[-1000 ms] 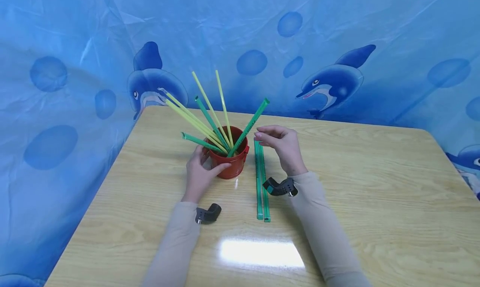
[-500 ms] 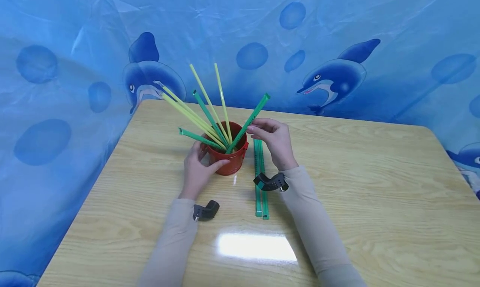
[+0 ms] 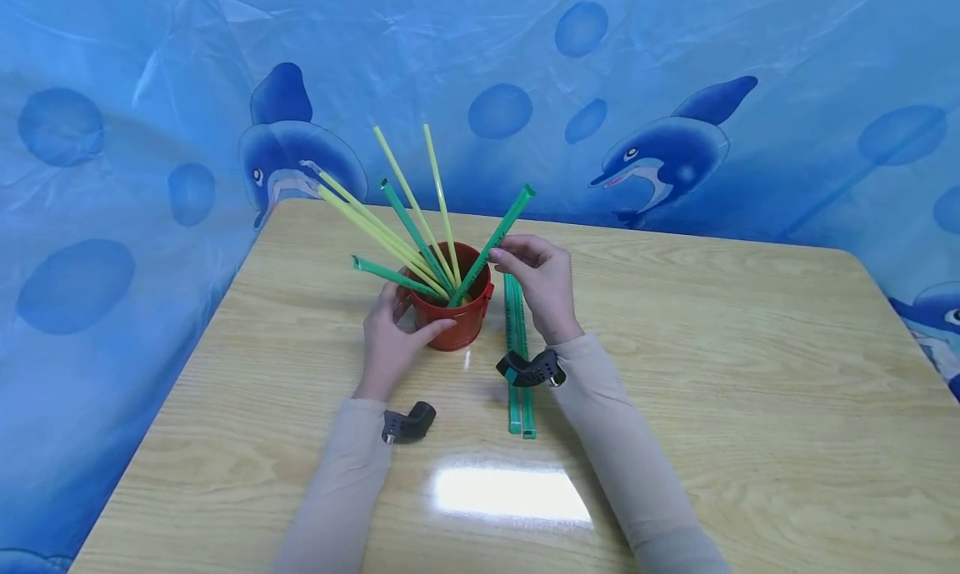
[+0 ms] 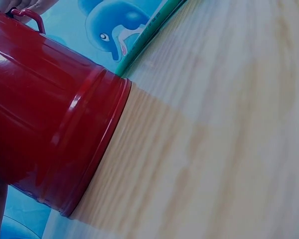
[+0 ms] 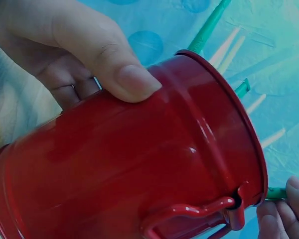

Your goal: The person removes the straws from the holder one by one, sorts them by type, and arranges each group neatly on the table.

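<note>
A small red metal bucket (image 3: 459,331) stands on the table with several straws leaning out of it. My left hand (image 3: 390,341) grips the bucket's left side, its thumb across the front, as the right wrist view also shows. At the bucket's right rim my right hand (image 3: 542,284) pinches a green-wrapped straw (image 3: 513,214), whose lower end is inside the bucket. Two more green straws (image 3: 405,216) lean left, among several yellow straws (image 3: 401,170). In the left wrist view the bucket wall (image 4: 45,109) fills the left side.
Two green straws (image 3: 514,407) lie side by side on the wooden table (image 3: 712,374), right of the bucket and partly under my right wrist. A blue dolphin-print sheet (image 3: 465,49) hangs behind the table. The bucket's handle (image 5: 189,211) hangs at its side.
My right hand has moved left from above the lying straws to the leaning green straw and now pinches it. The left hand keeps its hold on the bucket. The view has shifted slightly.
</note>
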`<state>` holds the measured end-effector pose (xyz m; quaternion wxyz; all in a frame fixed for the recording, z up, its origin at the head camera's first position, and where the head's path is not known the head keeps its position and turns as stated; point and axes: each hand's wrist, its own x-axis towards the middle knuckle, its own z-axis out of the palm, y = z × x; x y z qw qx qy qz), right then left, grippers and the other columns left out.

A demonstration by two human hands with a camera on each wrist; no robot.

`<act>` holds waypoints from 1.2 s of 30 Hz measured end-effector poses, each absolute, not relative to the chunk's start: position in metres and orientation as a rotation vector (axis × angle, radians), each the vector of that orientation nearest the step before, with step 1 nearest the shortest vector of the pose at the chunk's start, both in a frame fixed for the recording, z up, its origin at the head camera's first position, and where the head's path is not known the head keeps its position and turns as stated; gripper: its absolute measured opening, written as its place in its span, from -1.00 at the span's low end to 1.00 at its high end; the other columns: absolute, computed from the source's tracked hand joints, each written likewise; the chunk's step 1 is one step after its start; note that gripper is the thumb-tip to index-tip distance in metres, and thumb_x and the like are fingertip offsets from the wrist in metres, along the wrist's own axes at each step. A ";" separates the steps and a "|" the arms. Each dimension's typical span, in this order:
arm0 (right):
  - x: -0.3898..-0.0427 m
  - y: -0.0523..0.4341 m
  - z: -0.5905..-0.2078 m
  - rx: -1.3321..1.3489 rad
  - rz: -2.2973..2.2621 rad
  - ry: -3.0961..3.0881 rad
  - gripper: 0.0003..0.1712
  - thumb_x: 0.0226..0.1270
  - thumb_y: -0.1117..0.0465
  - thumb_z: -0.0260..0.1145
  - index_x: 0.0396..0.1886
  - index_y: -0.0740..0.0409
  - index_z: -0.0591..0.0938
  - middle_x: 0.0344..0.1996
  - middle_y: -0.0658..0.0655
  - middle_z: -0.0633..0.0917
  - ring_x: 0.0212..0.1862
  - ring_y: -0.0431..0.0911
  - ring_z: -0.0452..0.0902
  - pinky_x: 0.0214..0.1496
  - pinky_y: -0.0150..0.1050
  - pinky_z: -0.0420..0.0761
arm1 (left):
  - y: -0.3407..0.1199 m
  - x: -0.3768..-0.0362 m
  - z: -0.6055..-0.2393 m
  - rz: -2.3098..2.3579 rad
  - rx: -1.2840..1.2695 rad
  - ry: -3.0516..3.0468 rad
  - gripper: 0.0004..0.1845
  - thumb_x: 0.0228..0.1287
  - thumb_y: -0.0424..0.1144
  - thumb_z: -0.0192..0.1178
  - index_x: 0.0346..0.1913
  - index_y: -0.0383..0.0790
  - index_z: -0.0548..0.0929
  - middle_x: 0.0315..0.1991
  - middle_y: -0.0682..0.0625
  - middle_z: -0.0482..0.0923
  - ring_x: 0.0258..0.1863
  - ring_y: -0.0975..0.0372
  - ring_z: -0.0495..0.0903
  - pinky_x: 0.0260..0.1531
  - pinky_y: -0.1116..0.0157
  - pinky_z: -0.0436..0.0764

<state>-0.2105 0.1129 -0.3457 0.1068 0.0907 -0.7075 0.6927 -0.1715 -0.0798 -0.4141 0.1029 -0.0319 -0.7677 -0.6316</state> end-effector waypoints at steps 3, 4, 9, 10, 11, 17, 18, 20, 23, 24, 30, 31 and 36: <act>-0.210 0.111 -0.345 0.280 2.029 -2.074 -0.78 0.23 0.35 0.33 -0.20 0.46 0.63 -0.39 0.00 0.69 -0.33 -0.13 0.63 -0.09 -0.17 0.66 | -0.080 -0.172 -0.414 -1.873 -0.100 -2.258 -0.13 -0.08 -0.07 0.49 0.34 -0.04 0.31 0.27 -0.02 0.38 0.21 0.04 0.42 0.13 0.14 0.49; -0.210 0.112 -0.344 0.281 2.025 -2.069 -0.78 0.24 0.35 0.32 -0.21 0.47 0.63 -0.40 -0.01 0.69 -0.33 -0.14 0.63 -0.09 -0.17 0.66 | -0.081 -0.172 -0.414 -1.876 -0.102 -2.255 -0.13 -0.08 -0.07 0.49 0.34 -0.04 0.31 0.27 -0.02 0.38 0.21 0.04 0.42 0.13 0.14 0.49; -0.210 0.115 -0.342 0.290 2.014 -2.025 -0.79 0.24 0.37 0.31 -0.23 0.49 0.62 -0.43 -0.05 0.68 -0.35 -0.16 0.63 -0.10 -0.17 0.66 | -0.081 -0.172 -0.414 -1.901 -0.103 -2.239 -0.14 -0.09 -0.09 0.49 0.33 -0.03 0.32 0.27 -0.02 0.38 0.22 0.05 0.41 0.12 0.15 0.50; -0.210 0.116 -0.342 0.293 2.011 -2.018 -0.79 0.24 0.37 0.30 -0.23 0.49 0.62 -0.44 -0.06 0.68 -0.35 -0.17 0.63 -0.10 -0.17 0.66 | -0.081 -0.173 -0.415 -1.906 -0.097 -2.243 -0.13 -0.08 -0.10 0.49 0.34 -0.04 0.31 0.27 -0.02 0.37 0.22 0.05 0.41 0.12 0.16 0.50; -0.210 0.117 -0.341 0.298 2.011 -2.007 -0.79 0.25 0.37 0.30 -0.23 0.50 0.62 -0.44 -0.06 0.68 -0.35 -0.17 0.63 -0.10 -0.17 0.66 | -0.081 -0.173 -0.415 -1.904 -0.098 -2.243 -0.13 -0.09 -0.10 0.49 0.34 -0.03 0.31 0.27 -0.02 0.37 0.22 0.05 0.41 0.12 0.16 0.50; -0.209 0.118 -0.336 0.310 2.023 -1.947 -0.79 0.25 0.37 0.30 -0.25 0.51 0.62 -0.44 -0.04 0.69 -0.33 -0.06 0.64 -0.11 -0.15 0.66 | -0.081 -0.173 -0.414 -1.885 -0.108 -2.244 -0.13 -0.09 -0.09 0.50 0.33 -0.05 0.32 0.27 -0.03 0.38 0.22 0.05 0.41 0.13 0.16 0.50; -0.208 0.119 -0.335 0.310 2.027 -1.937 -0.80 0.24 0.37 0.31 -0.25 0.50 0.62 -0.44 -0.04 0.70 -0.33 -0.06 0.64 -0.11 -0.15 0.66 | -0.081 -0.173 -0.414 -1.884 -0.110 -2.244 -0.14 -0.09 -0.09 0.50 0.33 -0.06 0.32 0.27 -0.03 0.37 0.22 0.05 0.41 0.13 0.16 0.49; -0.208 0.119 -0.333 0.314 2.034 -1.917 -0.82 0.23 0.38 0.31 -0.26 0.50 0.62 -0.44 -0.02 0.70 -0.35 -0.06 0.63 -0.12 -0.15 0.66 | -0.081 -0.173 -0.414 -1.878 -0.115 -2.244 -0.14 -0.09 -0.10 0.50 0.32 -0.06 0.32 0.27 -0.04 0.38 0.22 0.05 0.41 0.13 0.16 0.49; -0.206 0.121 -0.331 0.315 2.034 -1.901 -0.83 0.22 0.40 0.31 -0.27 0.50 0.62 -0.44 -0.01 0.69 -0.38 -0.13 0.62 -0.13 -0.15 0.66 | -0.081 -0.173 -0.413 -1.875 -0.119 -2.242 -0.15 -0.09 -0.10 0.49 0.32 -0.06 0.32 0.27 -0.03 0.38 0.21 0.06 0.42 0.14 0.17 0.49; -0.206 0.121 -0.330 0.314 2.032 -1.899 -0.83 0.22 0.40 0.31 -0.27 0.50 0.63 -0.44 0.00 0.69 -0.38 -0.14 0.62 -0.13 -0.16 0.66 | -0.081 -0.173 -0.413 -1.876 -0.119 -2.243 -0.15 -0.08 -0.10 0.49 0.32 -0.06 0.32 0.27 -0.03 0.38 0.21 0.06 0.42 0.14 0.17 0.48; -0.204 0.124 -0.327 0.319 2.018 -1.897 -0.86 0.23 0.38 0.32 -0.28 0.42 0.65 -0.42 0.02 0.69 -0.36 -0.09 0.62 -0.12 -0.16 0.66 | -0.080 -0.174 -0.413 -1.878 -0.121 -2.240 -0.15 -0.09 -0.09 0.49 0.32 -0.04 0.32 0.26 -0.03 0.39 0.21 0.07 0.42 0.15 0.18 0.48; -0.204 0.125 -0.327 0.321 2.017 -1.896 -0.87 0.23 0.38 0.32 -0.28 0.40 0.65 -0.42 0.02 0.69 -0.35 -0.08 0.62 -0.11 -0.16 0.65 | -0.080 -0.174 -0.413 -1.877 -0.124 -2.238 -0.15 -0.09 -0.09 0.49 0.32 -0.04 0.33 0.25 -0.03 0.39 0.21 0.08 0.42 0.14 0.18 0.48; -0.201 0.127 -0.324 0.325 2.013 -1.880 -0.92 0.22 0.38 0.32 -0.30 0.32 0.68 -0.41 0.02 0.70 -0.34 -0.04 0.62 -0.11 -0.16 0.65 | -0.080 -0.173 -0.413 -1.875 -0.137 -2.232 -0.16 -0.09 -0.09 0.49 0.31 -0.04 0.33 0.25 -0.03 0.39 0.20 0.08 0.43 0.13 0.18 0.49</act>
